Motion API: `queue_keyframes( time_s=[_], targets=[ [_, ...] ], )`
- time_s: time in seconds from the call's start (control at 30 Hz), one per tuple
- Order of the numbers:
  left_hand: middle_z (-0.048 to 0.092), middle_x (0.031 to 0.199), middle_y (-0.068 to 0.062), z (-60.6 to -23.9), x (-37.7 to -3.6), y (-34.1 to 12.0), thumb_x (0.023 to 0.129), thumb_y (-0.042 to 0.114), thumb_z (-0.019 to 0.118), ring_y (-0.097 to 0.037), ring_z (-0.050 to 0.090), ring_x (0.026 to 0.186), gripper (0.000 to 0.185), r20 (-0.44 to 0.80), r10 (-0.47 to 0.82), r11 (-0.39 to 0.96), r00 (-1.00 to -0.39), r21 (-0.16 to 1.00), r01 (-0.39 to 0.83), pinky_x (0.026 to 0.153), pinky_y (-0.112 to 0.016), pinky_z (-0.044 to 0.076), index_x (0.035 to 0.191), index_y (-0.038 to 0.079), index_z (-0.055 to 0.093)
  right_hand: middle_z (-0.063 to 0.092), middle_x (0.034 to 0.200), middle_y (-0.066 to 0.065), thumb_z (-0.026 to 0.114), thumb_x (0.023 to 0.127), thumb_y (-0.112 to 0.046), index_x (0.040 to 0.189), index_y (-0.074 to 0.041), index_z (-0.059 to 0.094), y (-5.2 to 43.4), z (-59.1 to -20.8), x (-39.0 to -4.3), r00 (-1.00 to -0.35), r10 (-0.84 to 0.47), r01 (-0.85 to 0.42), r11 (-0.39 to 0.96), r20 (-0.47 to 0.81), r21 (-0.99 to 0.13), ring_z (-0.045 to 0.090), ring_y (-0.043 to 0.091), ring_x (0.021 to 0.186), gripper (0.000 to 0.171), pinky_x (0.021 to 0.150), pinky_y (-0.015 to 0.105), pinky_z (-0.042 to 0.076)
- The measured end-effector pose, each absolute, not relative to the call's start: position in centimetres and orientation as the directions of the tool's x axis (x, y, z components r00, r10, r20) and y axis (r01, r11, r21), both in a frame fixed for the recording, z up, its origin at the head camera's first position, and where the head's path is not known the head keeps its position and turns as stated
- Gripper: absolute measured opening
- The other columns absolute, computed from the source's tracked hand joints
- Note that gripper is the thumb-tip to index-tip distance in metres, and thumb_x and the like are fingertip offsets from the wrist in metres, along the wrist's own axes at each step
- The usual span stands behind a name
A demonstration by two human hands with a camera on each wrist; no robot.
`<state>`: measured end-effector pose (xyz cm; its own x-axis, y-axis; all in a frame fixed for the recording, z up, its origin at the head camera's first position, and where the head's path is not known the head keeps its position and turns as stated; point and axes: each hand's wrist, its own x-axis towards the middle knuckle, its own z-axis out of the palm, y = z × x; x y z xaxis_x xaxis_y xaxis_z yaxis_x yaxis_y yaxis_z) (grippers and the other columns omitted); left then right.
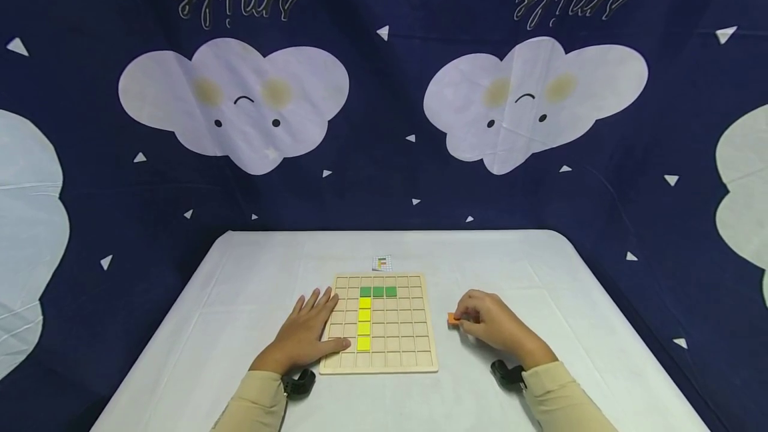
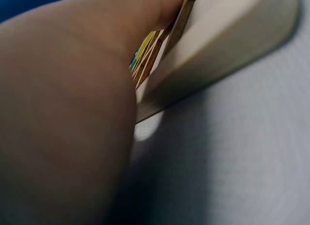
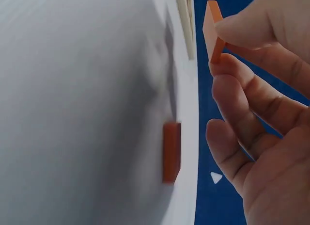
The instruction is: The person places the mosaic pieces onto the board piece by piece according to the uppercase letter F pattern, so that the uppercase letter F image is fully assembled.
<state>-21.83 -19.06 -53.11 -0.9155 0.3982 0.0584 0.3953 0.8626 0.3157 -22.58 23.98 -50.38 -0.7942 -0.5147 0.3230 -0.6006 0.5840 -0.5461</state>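
My left hand [image 1: 309,331] lies with spread fingers along the left side of a wooden grid board [image 1: 415,329], its thumb reaching over the lower-left squares. Three green tiles [image 1: 378,292] form a row near the board's far side. Below the leftmost one runs a column of several yellow tiles [image 1: 364,315]. To the right of the board, my right hand [image 1: 491,320] pinches an orange tile [image 3: 210,33] between thumb and fingertips, above the table. Another orange tile [image 3: 171,152] lies on the white cloth beneath that hand in the right wrist view.
A small card [image 1: 382,263] with a coloured grid pattern lies just beyond the board. White cloth [image 1: 270,272] covers the table. A dark blue curtain [image 1: 384,199] with printed clouds hangs behind the far edge. Each wrist wears a black device [image 1: 509,375].
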Motion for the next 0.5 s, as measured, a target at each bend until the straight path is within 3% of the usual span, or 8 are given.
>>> queue_keyframes(
  time_s=[0.27, 0.5],
  targets=[
    [0.023, 0.171, -0.014, -53.1, -22.0, -19.2, 0.09, 0.078, 0.059, -0.036, 0.013, 0.158, 0.109, 0.068, 0.397, 0.862, -0.915, 0.314, 0.398, 0.126, -0.055, 0.003, 0.165, 0.005, 0.032, 0.068, 0.1, -0.011, 0.082, 0.085, 0.003, 0.091, -0.017, 0.076, 21.3, -50.0, -23.6, -0.74, -0.538, -0.671, 0.543, 0.405, -0.505, 0.064, 0.011, 0.09, 0.022, 0.076, 0.035, 0.059],
    [0.025, 0.171, -0.015, -53.3, -22.0, -19.1, 0.089, 0.078, 0.059, -0.037, 0.015, 0.158, 0.108, 0.074, 0.395, 0.859, -0.916, 0.323, 0.397, 0.126, -0.057, 0.006, 0.165, 0.004, 0.034, 0.068, 0.101, -0.009, 0.08, 0.088, 0.002, 0.094, -0.013, 0.078, 18.0, -49.6, -24.2, -0.725, -0.578, -0.679, 0.509, 0.374, -0.53, 0.065, 0.013, 0.091, 0.016, 0.079, 0.038, 0.06]
  ],
)
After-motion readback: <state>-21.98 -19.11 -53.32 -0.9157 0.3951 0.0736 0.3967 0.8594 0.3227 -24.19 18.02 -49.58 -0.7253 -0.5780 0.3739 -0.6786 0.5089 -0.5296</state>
